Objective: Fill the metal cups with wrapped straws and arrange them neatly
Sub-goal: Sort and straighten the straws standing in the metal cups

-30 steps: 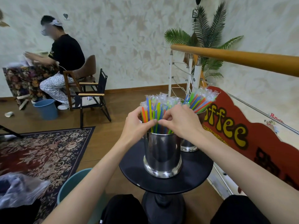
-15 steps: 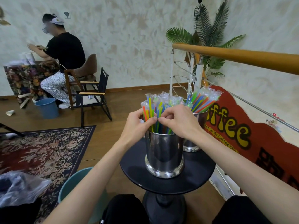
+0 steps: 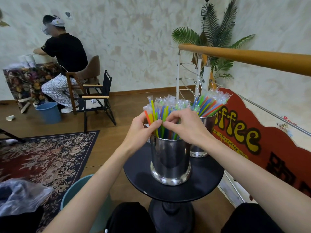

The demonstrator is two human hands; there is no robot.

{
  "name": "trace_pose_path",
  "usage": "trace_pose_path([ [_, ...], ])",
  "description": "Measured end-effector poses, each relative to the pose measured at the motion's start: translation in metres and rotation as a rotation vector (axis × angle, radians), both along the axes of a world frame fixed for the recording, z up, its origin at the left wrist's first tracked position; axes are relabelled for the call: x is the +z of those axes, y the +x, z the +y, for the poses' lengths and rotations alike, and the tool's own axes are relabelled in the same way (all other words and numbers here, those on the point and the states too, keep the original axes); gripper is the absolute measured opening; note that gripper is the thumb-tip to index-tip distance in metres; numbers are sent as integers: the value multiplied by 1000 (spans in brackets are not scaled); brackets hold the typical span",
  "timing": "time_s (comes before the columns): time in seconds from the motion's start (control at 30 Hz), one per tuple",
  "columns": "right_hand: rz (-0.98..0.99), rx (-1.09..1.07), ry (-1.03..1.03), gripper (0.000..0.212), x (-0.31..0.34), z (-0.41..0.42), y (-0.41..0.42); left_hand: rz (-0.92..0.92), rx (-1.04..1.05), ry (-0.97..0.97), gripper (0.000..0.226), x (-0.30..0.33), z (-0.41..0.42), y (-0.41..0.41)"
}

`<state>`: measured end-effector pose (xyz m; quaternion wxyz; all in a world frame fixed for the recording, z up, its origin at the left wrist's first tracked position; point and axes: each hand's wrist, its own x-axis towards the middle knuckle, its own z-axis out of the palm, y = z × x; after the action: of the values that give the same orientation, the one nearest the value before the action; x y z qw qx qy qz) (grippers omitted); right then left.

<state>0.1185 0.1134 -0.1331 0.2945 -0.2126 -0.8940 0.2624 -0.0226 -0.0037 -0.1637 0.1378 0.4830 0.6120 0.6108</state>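
A shiny metal cup [image 3: 170, 159] stands on a small round black table [image 3: 204, 184], packed with upright wrapped straws [image 3: 164, 105] in several colours. My left hand [image 3: 140, 132] grips the straws from the left, just above the rim. My right hand [image 3: 186, 127] pinches them from the right, fingertips meeting the left hand's. Behind it to the right, a second metal cup [image 3: 202, 132] holds a leaning bundle of wrapped straws [image 3: 211, 102]; my right hand hides part of that cup.
A teal bucket [image 3: 75, 190] stands below the table's left side, a clear plastic bag [image 3: 20, 195] beside it. A wooden handrail [image 3: 252, 57] and red coffee sign [image 3: 249, 137] run on the right. A seated person [image 3: 65, 52] works far left by chairs and a blue bin [image 3: 49, 112].
Both hands stay on the near cup's straws, fingers shifting slightly closer together. The view has shifted a little. The person at the far table has leaned further forward.
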Motion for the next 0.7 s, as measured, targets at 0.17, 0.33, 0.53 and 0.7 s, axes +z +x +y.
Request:
trace_pose_path([
  [0.17, 62, -22, -14, 11, -1, -3, 1, 6, -16, 19, 21, 0, -1, 0],
  [0.33, 133, -9, -60, 16, -2, -7, 0, 42, -2, 2, 9, 1, 1, 2],
  [0.53, 253, 52, -147, 20, 1, -10, 1, 55, -41, 1, 8, 1, 0, 1],
  [0.7, 301, 76, -150, 24, 0, -10, -1, 49, -51, 7, 11, 2, 0, 1],
])
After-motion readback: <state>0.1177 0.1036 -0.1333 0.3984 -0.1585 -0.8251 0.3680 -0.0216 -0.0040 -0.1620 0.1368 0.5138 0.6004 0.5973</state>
